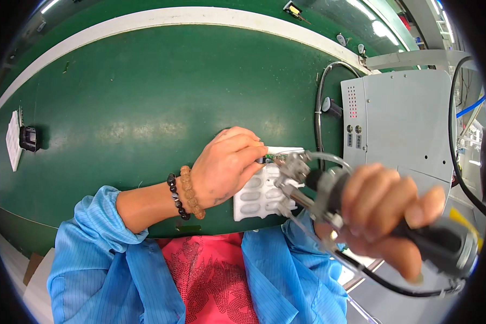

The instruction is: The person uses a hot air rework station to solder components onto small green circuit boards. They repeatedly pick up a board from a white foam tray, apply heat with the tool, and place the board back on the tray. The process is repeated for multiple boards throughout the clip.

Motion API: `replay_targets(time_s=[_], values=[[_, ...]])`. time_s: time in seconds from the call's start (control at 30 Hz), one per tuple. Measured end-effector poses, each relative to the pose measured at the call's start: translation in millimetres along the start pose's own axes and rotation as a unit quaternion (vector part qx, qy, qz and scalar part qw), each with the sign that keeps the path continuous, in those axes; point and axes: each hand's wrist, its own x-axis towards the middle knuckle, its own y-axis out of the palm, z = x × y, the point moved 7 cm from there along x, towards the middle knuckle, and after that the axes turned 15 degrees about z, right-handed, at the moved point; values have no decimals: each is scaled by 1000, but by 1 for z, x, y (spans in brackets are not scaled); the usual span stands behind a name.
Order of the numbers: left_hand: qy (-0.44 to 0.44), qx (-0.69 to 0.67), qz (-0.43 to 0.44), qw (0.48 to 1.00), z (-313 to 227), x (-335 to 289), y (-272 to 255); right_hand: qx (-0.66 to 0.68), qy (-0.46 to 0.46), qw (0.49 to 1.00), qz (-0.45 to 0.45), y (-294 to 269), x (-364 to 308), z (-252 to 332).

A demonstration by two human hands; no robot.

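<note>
A green bench top (119,75) spreads widest toward ten o'clock, edged at twelve by a curved white rail (200,16). Beyond the rail, just past twelve, lies a small yellow-and-black object (294,9). At nine o'clock, a black plastic housing (31,139) sits against a white slab (13,141). Toward half past two stands a grey metal cabinet (407,116) with red dots and two round sockets.

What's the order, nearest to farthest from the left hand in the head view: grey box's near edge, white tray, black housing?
From the left hand:
1. White tray: right by the hand, toward the body.
2. Grey box, near edge: off to the right.
3. Black housing: far left of the bench.
</note>
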Motion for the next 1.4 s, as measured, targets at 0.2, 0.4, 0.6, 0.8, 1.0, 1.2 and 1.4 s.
replay_targets(time_s=[0.2,0.4,0.6,0.8,1.0,1.2,1.4], values=[[-14,-1,-3,1000,6,-2,0,-14,-56,995,-85,-17,-26,55],[-80,-66,48,993,-3,9,-20,-22,-89,993,-77,-18,-31,62],[-162,-70,45,983,43,48,-83,-43,-95,990,-98,-23,-36,59],[-75,410,-149,897,101,131,-189,-24,-86,995,-43,-23,-23,56],[35,362,32,931,141,222,-121,-29,-63,997,-22,-25,-18,53],[-65,366,80,925,169,262,-113,-46,-67,994,-67,-31,-29,47],[-21,156,29,987,90,203,-104,-31,-73,997,-7,-29,-17,53]])
